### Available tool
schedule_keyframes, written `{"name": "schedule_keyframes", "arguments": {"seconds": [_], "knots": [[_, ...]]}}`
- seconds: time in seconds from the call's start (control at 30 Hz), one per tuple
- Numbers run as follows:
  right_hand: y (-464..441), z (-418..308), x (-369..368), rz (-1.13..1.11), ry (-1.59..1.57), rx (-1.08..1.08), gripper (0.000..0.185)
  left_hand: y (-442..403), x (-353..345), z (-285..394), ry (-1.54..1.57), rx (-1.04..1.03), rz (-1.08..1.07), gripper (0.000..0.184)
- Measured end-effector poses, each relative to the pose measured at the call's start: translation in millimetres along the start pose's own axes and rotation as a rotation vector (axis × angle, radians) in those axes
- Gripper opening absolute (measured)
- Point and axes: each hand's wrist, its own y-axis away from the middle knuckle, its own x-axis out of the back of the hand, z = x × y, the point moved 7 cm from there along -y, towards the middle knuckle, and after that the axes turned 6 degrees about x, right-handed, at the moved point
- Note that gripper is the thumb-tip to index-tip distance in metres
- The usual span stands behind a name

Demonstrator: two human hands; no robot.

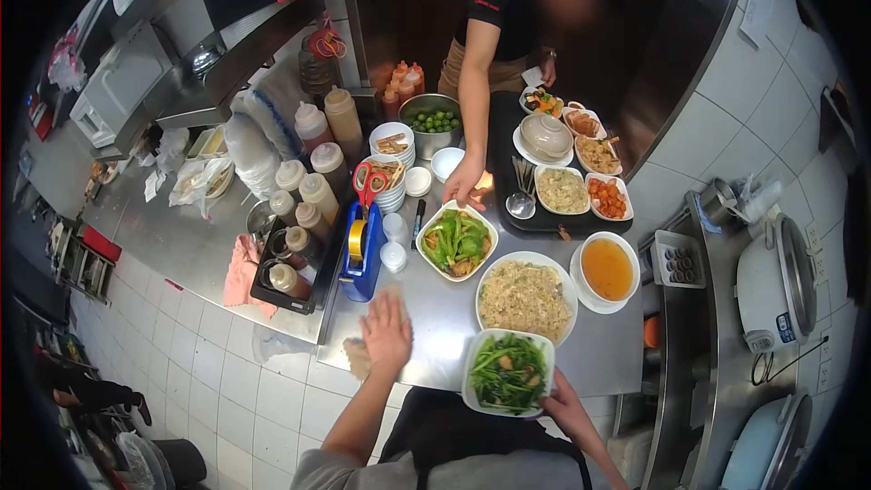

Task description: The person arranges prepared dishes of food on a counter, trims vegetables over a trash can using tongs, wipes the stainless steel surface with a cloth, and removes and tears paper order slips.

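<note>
My right hand (569, 406) grips the edge of a square white bowl of leafy green vegetables (509, 374), held at the counter's near edge. My left hand (387, 334) lies with fingers stretched out over the steel counter, holding nothing; a brown piece of paper or cloth (357, 359) is beside its wrist. Just beyond my right hand's bowl sits a plate of fried rice (526, 298), with a bowl of orange-brown soup (607, 270) to its right. Farther off, a co-worker's hand (466, 181) touches the rim of another bowl of green vegetables (456, 242).
A black tray (508, 209) carries a lidded pot (546, 138), spoons and several small dishes. To the left stand a blue tape dispenser (361, 254), red scissors (369, 183), sauce bottles (318, 192) and stacked bowls. A pot of green limes (432, 122) is at the back.
</note>
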Motion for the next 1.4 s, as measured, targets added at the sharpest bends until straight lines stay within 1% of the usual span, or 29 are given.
{"name": "schedule_keyframes", "arguments": {"seconds": [0.03, 0.13, 0.2, 0.27, 0.37, 0.47, 0.57, 0.67, 0.7, 0.8, 0.87, 0.93, 1.03, 1.1, 1.27, 1.37, 1.4], "knots": [[-7.4, -7.2, -13.9, -0.059, -0.007, -0.041, 0.072, 8.6, 2.0, -15.6, -0.016, 0.057, 0.004, 0.058], [-50.3, 31.6, -38.9, -0.261, -0.007, 0.084, 0.067, 30.1, 4.1, -55.2, -0.068, 0.191, 0.038, 0.058], [-65.8, 34.3, -69.7, -0.317, -0.086, -0.091, 0.062, 42.1, 7.1, -73.1, -0.07, 0.23, 0.056, 0.058], [-86.6, 61.1, -88.5, -0.326, -0.152, -0.172, 0.062, 47.1, 6.0, -82.6, -0.057, 0.241, 0.048, 0.057], [-111.6, 75.0, -111.0, -0.298, -0.114, -0.106, 0.062, 48.4, 8.0, -82.8, -0.068, 0.235, 0.084, 0.056], [-125.8, 76.9, -119.0, -0.206, -0.108, -0.08, 0.063, 47.8, 5.8, -79.9, -0.077, 0.211, 0.102, 0.055], [-127.7, 70.6, -127.3, -0.238, -0.13, -0.036, 0.064, 47.4, 5.1, -80.0, -0.083, 0.208, 0.087, 0.055], [-122.4, 94.7, -124.0, -0.291, -0.297, -0.233, 0.065, 47.3, 3.9, -81.0, -0.064, 0.207, 0.086, 0.055], [-116.0, 105.6, -114.5, -0.372, -0.461, -0.248, 0.062, 47.3, 3.1, -81.1, -0.069, 0.201, 0.102, 0.055], [-97.0, 124.0, -61.3, -0.304, -0.507, -0.249, 0.062, 47.4, 1.3, -81.9, -0.079, 0.188, 0.119, 0.056], [-91.6, 139.2, -13.4, -0.006, -0.522, -0.173, 0.06, 46.2, 2.6, -80.6, -0.09, 0.189, 0.125, 0.056], [-83.7, 116.4, 24.7, 0.273, -0.546, -0.06, 0.051, 47.8, 2.3, -79.2, -0.094, 0.185, 0.134, 0.056], [-85.8, 94.4, 48.9, 0.281, -0.53, 0.051, 0.058, 47.1, 0.5, -82.2, -0.106, 0.185, 0.159, 0.055], [-91.4, 95.0, 48.4, 0.268, -0.477, 0.01, 0.06, 47.4, -0.6, -83.2, -0.101, 0.186, 0.164, 0.055], [-83.8, 75.2, 22.6, 0.143, -0.455, 0.002, 0.06, 49.8, 1.9, -84.6, -0.012, 0.227, 0.158, 0.056], [-72.9, 87.5, 11.9, -0.114, -0.016, -0.218, 0.047, 52.9, 4.6, -84.4, -0.023, 0.264, 0.162, 0.056], [-65.3, 76.2, 0.6, -0.296, 0.059, -0.298, 0.044, 52.1, 4.5, -84.3, -0.019, 0.269, 0.167, 0.056]]}}
